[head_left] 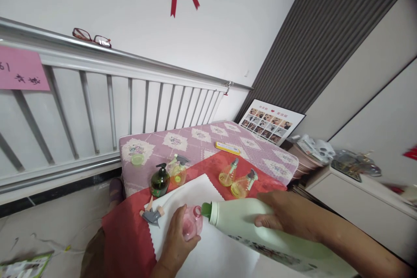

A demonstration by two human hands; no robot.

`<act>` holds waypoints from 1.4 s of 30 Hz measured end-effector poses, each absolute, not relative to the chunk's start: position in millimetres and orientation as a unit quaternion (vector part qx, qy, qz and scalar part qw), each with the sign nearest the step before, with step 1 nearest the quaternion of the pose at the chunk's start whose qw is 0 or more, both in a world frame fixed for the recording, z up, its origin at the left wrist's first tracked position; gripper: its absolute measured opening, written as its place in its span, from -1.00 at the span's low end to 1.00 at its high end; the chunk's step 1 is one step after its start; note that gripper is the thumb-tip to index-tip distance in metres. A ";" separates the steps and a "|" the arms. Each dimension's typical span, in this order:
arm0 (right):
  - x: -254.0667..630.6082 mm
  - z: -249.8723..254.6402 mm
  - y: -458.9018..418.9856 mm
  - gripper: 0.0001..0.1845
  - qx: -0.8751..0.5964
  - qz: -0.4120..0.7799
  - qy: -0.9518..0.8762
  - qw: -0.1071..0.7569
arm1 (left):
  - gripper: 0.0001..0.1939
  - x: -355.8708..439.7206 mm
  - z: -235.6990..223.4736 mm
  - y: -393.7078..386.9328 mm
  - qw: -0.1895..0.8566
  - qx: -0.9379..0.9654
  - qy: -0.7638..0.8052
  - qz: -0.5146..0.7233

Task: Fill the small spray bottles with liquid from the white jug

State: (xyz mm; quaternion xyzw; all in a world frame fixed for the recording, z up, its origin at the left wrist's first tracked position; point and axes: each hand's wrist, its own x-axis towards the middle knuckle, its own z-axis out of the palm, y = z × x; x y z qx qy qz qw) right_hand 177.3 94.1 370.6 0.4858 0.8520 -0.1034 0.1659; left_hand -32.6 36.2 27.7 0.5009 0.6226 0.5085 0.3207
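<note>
- Nearest my camera, I see the jug, pale green and tipped nearly onto its side, its green spout toward the left.
- My right hand is closed on the jug, thumb pressed to the near side; I can't tell how the fingers sit on the hidden side.
- My left hand pinches the pink bottle between thumb and fingers, above the white mat.
- The spout is right at the pink bottle's mouth; I can't tell whether they touch, or whether liquid is flowing.
- Left of the pink bottle I have a grey spray head.
- Beyond it stand a dark pump bottle and a yellowish spray bottle.
- Two more spray bottles stand on the red cloth, beyond the jug.
- Farther back, I see a yellow box on the patterned cover.
</note>
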 end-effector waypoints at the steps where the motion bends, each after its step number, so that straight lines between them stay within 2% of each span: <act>1: 176.9 371.0 93.6 -0.60 0.489 -0.103 0.850 0.168 | -0.11 -32.6 27.3 36.1 0.320 0.501 0.623 0.509; 13: 170.9 377.7 92.3 -0.63 0.501 -0.101 0.835 0.203 | -0.10 -33.2 27.2 36.4 0.334 0.509 0.614 0.503; 42: 167.1 379.7 91.7 -0.63 0.501 -0.097 0.835 0.205 | -0.13 -32.9 25.6 36.4 0.310 0.503 0.612 0.525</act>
